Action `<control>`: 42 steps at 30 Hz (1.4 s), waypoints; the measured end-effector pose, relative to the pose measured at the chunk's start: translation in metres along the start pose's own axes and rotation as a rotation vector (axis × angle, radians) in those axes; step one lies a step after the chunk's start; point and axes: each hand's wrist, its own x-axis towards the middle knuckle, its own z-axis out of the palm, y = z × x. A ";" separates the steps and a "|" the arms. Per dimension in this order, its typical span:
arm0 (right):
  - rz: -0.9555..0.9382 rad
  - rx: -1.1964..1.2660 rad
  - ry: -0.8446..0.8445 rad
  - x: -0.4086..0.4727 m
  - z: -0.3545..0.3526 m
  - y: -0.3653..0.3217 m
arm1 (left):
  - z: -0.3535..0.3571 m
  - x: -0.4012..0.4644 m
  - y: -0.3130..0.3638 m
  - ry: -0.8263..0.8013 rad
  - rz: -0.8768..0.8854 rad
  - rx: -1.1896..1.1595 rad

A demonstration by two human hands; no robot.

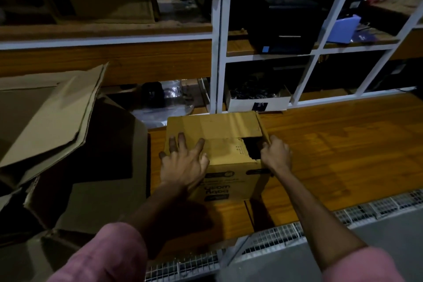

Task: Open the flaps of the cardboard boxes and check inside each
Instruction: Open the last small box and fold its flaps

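A small brown cardboard box (217,130) with dark print on its near side stands on the wooden tabletop (332,144). Its top flaps lie mostly closed, with a dark gap at the right near corner. My left hand (183,162) rests on the left part of the top with fingers spread and straight. My right hand (275,154) grips the right flap's edge beside the gap, fingers curled round it. What is inside the box is too dark to see.
A large open cardboard box (87,167) with raised flaps and flattened sheets stands at the left. White-framed shelves (217,52) behind hold a black device, a white box of cables and other items. A wire mesh strip (286,233) runs along the table's near edge.
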 end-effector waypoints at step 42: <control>-0.116 -0.138 -0.024 -0.063 0.020 -0.064 | -0.018 0.000 -0.060 -0.106 -0.241 -0.587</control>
